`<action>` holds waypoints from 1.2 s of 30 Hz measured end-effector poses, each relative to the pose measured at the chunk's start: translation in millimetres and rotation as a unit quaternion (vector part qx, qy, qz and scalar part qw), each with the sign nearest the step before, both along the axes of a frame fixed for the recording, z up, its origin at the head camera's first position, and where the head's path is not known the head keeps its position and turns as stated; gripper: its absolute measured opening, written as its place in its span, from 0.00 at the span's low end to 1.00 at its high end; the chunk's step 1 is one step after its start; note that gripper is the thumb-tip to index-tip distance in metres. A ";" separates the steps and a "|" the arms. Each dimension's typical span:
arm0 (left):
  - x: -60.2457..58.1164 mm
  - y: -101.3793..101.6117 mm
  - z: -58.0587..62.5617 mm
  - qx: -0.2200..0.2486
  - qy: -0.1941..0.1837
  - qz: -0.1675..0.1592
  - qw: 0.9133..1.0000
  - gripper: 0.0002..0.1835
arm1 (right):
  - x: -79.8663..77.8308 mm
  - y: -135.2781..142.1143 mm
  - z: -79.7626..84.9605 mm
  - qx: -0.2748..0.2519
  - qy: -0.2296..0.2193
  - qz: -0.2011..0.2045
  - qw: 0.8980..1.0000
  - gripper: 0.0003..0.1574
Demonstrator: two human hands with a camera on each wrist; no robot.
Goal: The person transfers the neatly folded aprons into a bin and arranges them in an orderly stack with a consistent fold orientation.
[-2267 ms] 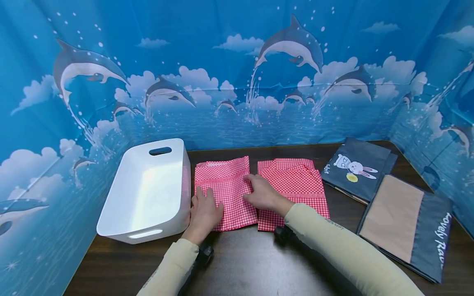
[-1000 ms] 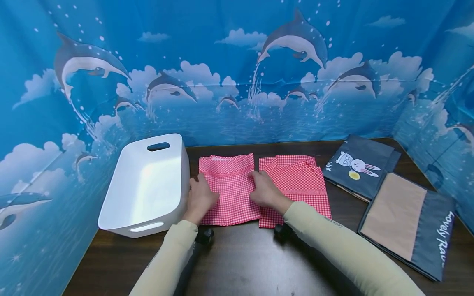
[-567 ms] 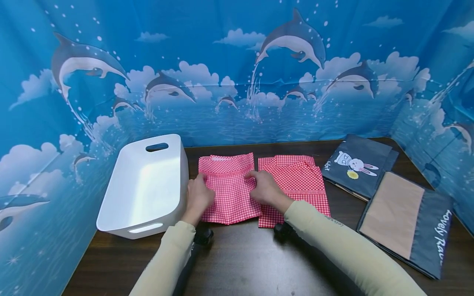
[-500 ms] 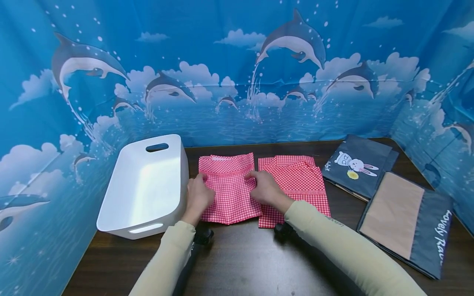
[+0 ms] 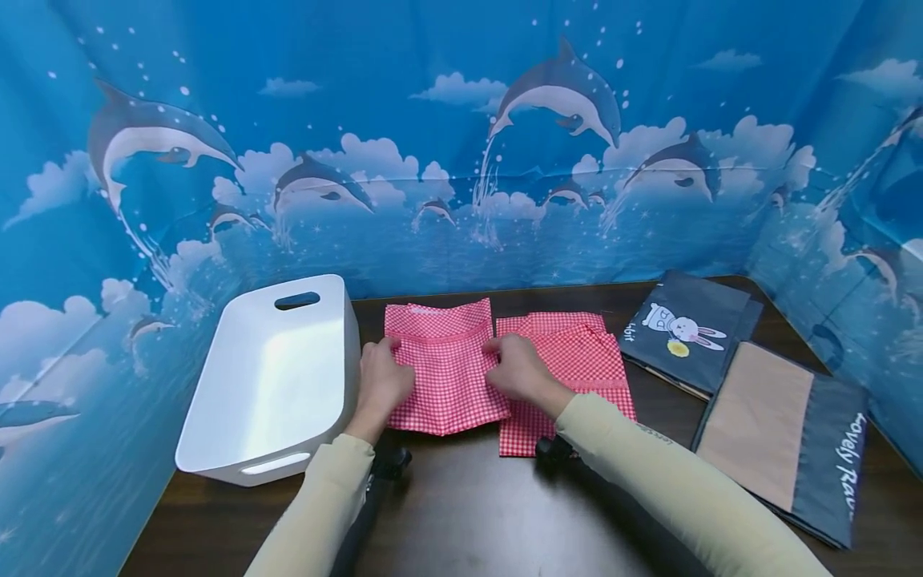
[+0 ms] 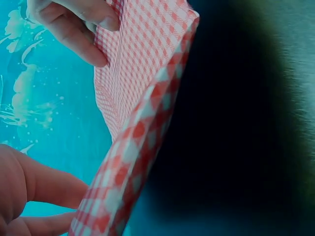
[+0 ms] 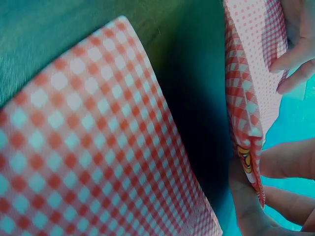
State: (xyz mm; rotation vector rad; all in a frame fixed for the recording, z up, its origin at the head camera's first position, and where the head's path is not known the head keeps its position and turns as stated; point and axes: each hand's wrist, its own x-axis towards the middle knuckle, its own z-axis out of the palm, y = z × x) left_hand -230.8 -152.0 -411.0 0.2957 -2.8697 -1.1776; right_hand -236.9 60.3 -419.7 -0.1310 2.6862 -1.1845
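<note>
A folded red-and-white checked cloth point(image 5: 447, 377) is held between my two hands, and its near edge looks raised off the table. At its left side edge my left hand point(image 5: 382, 383) pinches the fabric; in the left wrist view the cloth's edge runs from those fingers point(image 6: 49, 189). My right hand point(image 5: 521, 369) pinches the opposite edge, where a small yellow print shows in the right wrist view, between thumb and fingers point(image 7: 246, 201). Under the right hand and wrist lies a second folded checked cloth point(image 5: 591, 365), partly covered by them.
Left of the hands stands a white plastic bin point(image 5: 267, 377) with handle slots, nothing visible inside. Two folded dark fabric pieces lie at the right: one with a rabbit print point(image 5: 685, 324), one with a tan panel point(image 5: 757, 421). A dolphin-print curtain point(image 5: 433, 144) surrounds the dark table point(image 5: 469, 521).
From lying spread on the cloth, my left hand has come to grip its left edge, and my right hand its right edge. The cloth shifted slightly and has now risen a little.
</note>
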 end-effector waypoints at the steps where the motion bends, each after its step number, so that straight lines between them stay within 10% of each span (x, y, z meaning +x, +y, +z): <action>1: -1.4 0.3 0.9 0.001 0.001 -0.002 1.000 0.33 | -0.7 1.1 0.4 -0.002 0.002 0.000 1.000 0.38; 36: -8.3 5.1 44.1 0.015 0.072 -0.044 0.996 0.32 | -4.7 24.9 28.1 -0.055 0.064 -0.047 0.995 0.28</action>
